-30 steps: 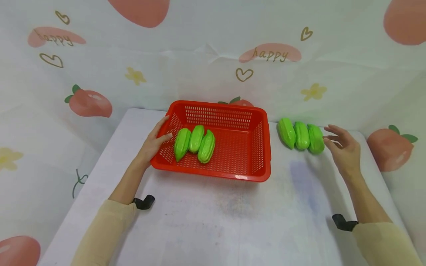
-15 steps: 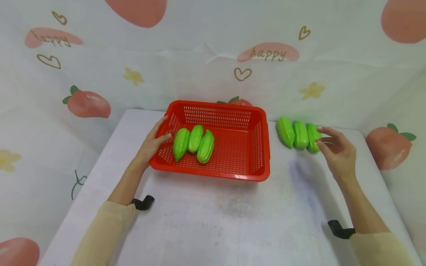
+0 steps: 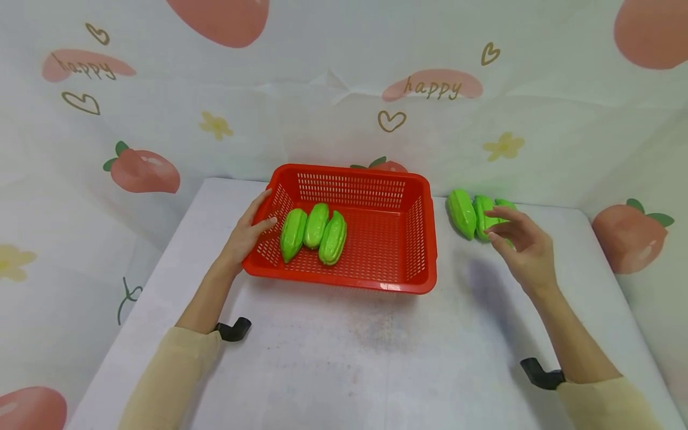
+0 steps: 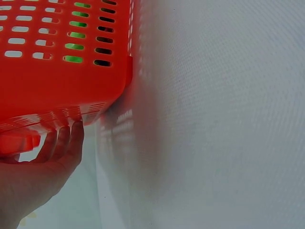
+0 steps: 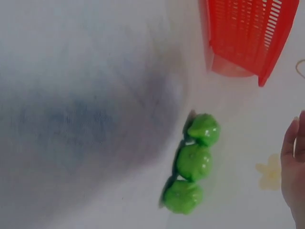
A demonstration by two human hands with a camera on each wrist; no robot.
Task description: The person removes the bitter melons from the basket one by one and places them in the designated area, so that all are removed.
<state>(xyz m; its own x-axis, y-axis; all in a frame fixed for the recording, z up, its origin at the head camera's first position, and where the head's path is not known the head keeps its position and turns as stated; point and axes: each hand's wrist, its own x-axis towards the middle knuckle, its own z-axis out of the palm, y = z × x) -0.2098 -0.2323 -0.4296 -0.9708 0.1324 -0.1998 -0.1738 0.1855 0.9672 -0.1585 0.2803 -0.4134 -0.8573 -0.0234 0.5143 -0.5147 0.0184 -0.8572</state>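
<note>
The person's left hand (image 3: 244,239) grips the left end of the red basket (image 3: 376,285), the thumb over its rim. Inside, toward that end, three ridged green fruits (image 3: 317,226) lie side by side. Three more green fruits (image 3: 481,218) line the back edge of the white table (image 3: 322,358), right of the basket. The right hand (image 3: 524,251), fingers loosely bent and holding nothing, partly hides them. Behind hangs a pale cloth (image 3: 301,101) printed with hearts and "happy".
</note>
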